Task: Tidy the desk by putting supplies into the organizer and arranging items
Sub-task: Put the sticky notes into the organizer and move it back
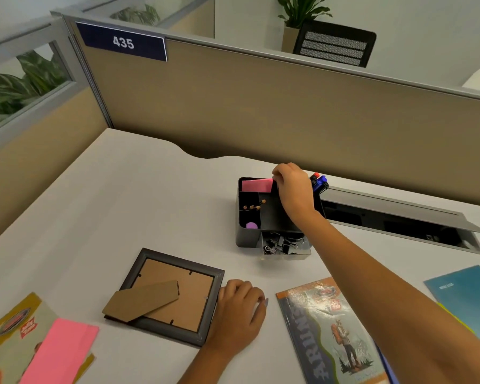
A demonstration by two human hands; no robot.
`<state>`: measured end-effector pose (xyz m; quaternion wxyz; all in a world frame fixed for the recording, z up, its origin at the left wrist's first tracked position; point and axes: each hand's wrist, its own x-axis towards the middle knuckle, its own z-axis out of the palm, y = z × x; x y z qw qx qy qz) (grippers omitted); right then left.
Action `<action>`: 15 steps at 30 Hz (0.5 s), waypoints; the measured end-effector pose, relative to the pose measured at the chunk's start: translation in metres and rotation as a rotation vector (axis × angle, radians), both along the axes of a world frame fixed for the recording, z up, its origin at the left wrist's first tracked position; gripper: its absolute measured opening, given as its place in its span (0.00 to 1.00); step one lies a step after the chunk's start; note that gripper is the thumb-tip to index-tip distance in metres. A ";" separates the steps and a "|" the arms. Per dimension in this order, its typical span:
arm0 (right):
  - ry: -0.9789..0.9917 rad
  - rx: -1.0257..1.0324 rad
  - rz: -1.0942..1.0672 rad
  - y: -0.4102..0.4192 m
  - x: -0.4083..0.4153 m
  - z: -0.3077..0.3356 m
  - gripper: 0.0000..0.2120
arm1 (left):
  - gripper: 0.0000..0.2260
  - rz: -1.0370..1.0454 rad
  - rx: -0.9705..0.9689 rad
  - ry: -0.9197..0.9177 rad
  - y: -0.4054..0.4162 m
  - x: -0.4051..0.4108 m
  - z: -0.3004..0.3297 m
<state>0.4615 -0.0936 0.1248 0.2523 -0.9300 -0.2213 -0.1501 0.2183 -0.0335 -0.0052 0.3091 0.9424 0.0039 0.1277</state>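
At the back of the organizer [263, 214], a pink pad [257, 185] was pinched by the right hand [294, 189] fingers and seemingly being seated in its slot, while the left hand [237, 309], fingers curled together, was rested against the picture frame [166, 295] on the counter [122, 203], judged next for standing upright.

A dark grey desk organizer [241, 236] stands on the white desk near the partition, its top split into compartments. A pink sticky-note pad [257, 185] stands on edge in the back compartment. Pencils [255, 205] lie in a left slot, and a purple round thing [251, 225] sits in the slot in front of them. Markers [319, 182] with red and blue caps rise at the back right. The front drawer [284, 246], pulled open, holds black binder clips [281, 243]. A dark picture frame [175, 296] lies face down nearer, its cardboard stand folded out.
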 end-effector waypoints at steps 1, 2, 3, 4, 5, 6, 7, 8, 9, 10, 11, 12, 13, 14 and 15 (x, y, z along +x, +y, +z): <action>-0.021 0.054 -0.008 -0.004 -0.006 0.002 0.07 | 0.03 -0.003 -0.007 0.003 0.000 0.000 0.000; -0.038 0.108 -0.017 -0.009 -0.013 0.003 0.07 | 0.03 -0.004 -0.012 0.007 0.000 0.000 0.000; -0.048 0.163 -0.024 -0.016 -0.022 0.005 0.06 | 0.03 -0.005 -0.017 0.011 0.000 -0.001 -0.001; -0.052 0.216 -0.032 -0.023 -0.031 0.006 0.06 | 0.03 -0.006 -0.020 0.015 0.000 -0.001 -0.001; -0.060 0.261 -0.039 -0.031 -0.040 0.006 0.05 | 0.03 -0.006 -0.017 0.016 0.000 -0.002 -0.001; -0.074 0.293 -0.045 -0.040 -0.050 0.005 0.05 | 0.04 -0.004 -0.009 0.016 0.000 -0.002 -0.001; -0.090 0.311 -0.052 -0.050 -0.059 0.002 0.04 | 0.04 -0.002 -0.001 0.015 0.000 -0.003 -0.001; -0.096 0.323 -0.061 -0.060 -0.069 -0.001 0.04 | 0.04 0.003 0.006 0.013 0.000 -0.003 0.000; -0.087 0.333 -0.075 -0.072 -0.079 -0.004 0.05 | 0.04 0.011 0.011 0.012 0.000 -0.004 0.000; -0.068 0.342 -0.092 -0.085 -0.089 -0.007 0.05 | 0.05 0.022 0.017 0.013 -0.001 -0.004 0.000; -0.054 0.345 -0.111 -0.098 -0.100 -0.012 0.05 | 0.06 0.037 0.022 0.016 -0.002 -0.004 0.000; -0.048 0.340 -0.134 -0.112 -0.111 -0.017 0.06 | 0.07 0.054 0.028 0.019 -0.005 -0.005 0.000; -0.045 0.322 -0.163 -0.127 -0.121 -0.022 0.06 | 0.08 0.074 0.035 0.022 -0.007 -0.006 0.000; -0.039 0.297 -0.196 -0.143 -0.131 -0.029 0.06 | 0.09 0.096 0.043 0.026 -0.010 -0.008 0.001; -0.026 0.272 -0.231 -0.158 -0.139 -0.036 0.07 | 0.10 0.116 0.049 0.030 -0.013 -0.011 0.001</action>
